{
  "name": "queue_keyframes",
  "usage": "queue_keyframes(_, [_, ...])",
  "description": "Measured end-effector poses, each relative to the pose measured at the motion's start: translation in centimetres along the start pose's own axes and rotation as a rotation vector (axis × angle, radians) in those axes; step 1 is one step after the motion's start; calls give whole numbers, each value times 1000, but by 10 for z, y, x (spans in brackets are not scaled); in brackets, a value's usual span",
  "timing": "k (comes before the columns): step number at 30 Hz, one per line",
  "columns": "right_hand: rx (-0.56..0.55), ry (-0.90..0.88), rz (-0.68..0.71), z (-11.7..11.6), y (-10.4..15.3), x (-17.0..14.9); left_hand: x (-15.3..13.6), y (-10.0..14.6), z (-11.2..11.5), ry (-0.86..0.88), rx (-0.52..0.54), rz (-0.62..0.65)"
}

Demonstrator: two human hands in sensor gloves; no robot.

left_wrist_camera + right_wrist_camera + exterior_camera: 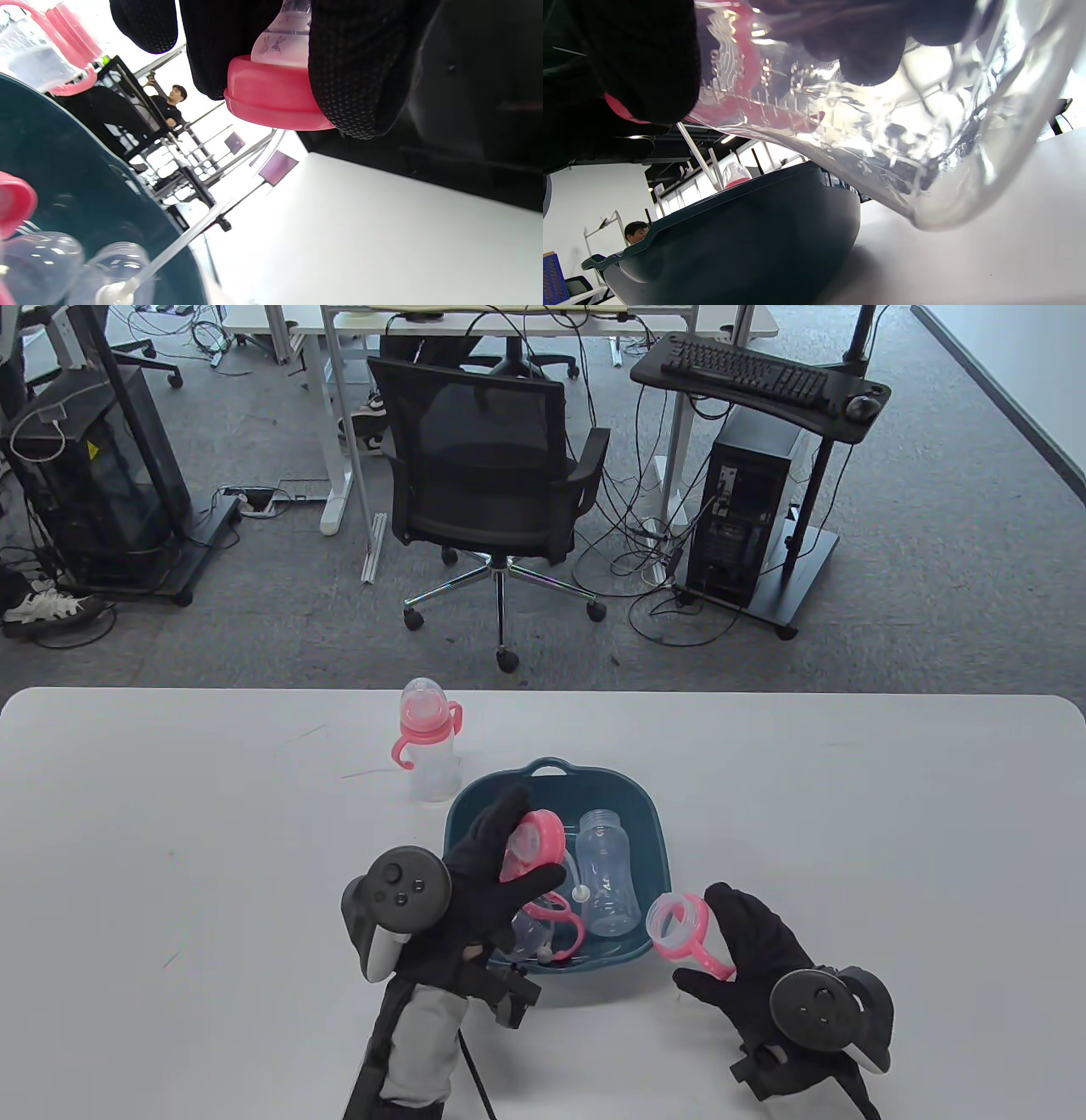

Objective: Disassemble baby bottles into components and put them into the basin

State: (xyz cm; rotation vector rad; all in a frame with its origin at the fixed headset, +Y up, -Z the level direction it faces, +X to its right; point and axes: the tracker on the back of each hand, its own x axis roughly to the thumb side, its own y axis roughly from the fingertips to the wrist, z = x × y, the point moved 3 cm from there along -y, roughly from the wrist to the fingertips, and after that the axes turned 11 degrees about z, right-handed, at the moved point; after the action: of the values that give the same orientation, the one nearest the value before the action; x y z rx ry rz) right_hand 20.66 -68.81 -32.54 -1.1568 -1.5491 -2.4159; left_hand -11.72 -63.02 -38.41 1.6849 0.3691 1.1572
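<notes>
With the basin at centre frame on the bench, the left hand, fingers curled round the pink cap, should release it low inside, before the right hand, gripping the open bottle lower right, follows.

- Left hand, lower centre of the table view: black knitted glove; the left wrist view shows a dotted grip texture on its fingers.
- Dark grey round tracker with buttons strapped on its back; grey sleeve below, with a black cable.
- Right hand, lower right: matching black glove and dark round tracker.
</notes>
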Motion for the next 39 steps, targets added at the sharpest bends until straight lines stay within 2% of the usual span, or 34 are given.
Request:
queue_keyframes(6, [-1,-1,2,0,0,0,-12,-1,14,-75,-92,-48])
queue_keyframes(14, [-1,-1,2,0,0,-1,-18,-2,28,-169,-156,-90])
queue_keyframes(27, [5,-5,5,0,1,-1,-35,0,69,-455,-338,-184])
queue_keyframes(34, [5,-9,7,0,1,-1,-41,2,71,-550,-343,-244])
queue_keyframes(39, [5,-7,8,-1,1,-1,-21,-1,57,-519,-265,-177])
